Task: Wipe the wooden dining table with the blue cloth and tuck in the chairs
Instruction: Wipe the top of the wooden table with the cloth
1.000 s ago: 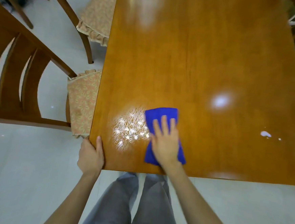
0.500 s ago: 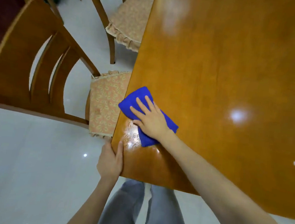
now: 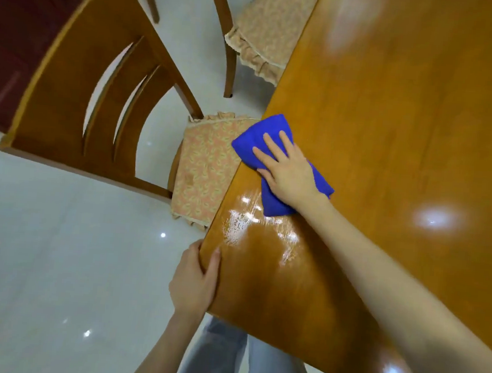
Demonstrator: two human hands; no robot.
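since a second ago the blue cloth (image 3: 274, 129) has slid to the bench (image 3: 405, 125) left edge at centre frame. its corner now overhangs the near chair (image 3: 78, 93) cushion, and wet streaks (image 3: 245, 221) trail behind. the right hand (image 3: 290, 172) presses it flat, fingers straight. the left hand (image 3: 196, 282) grips the bench corner, thumb on top. wiping looks early: dry wood stretches to the upper right. the near chair and far chair (image 3: 265, 34) are not yet tucked.

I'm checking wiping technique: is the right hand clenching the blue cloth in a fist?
No, the right hand lies flat with straight fingers pressing the folded blue cloth onto the wooden dining table.
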